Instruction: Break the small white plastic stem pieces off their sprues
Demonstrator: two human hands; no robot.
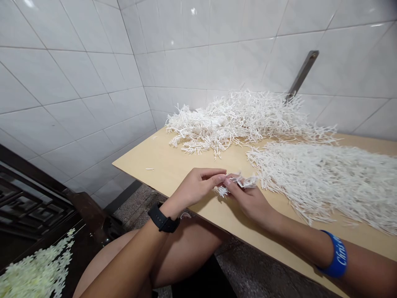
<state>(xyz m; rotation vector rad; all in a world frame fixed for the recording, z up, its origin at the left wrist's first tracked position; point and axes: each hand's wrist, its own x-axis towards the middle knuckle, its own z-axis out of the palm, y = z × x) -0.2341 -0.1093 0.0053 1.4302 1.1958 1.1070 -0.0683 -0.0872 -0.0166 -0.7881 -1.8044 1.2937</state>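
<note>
My left hand, with a black watch on the wrist, reaches over the front part of the wooden table. Its thumb and forefinger pinch the end of a small bunch of white strands. The same bunch lies in my right hand, whose thumb presses close to the left fingertips; a blue wristband is on that forearm. Beyond both hands rises a tangled heap of white branching strands. To the right of them spreads a flatter pile of short white pieces.
Tiled walls meet behind the table, and a metal bar leans up behind the heap. At the lower left, pale yellow-green flower pieces lie on a dark surface beside carved dark wood. My bare legs are under the table edge.
</note>
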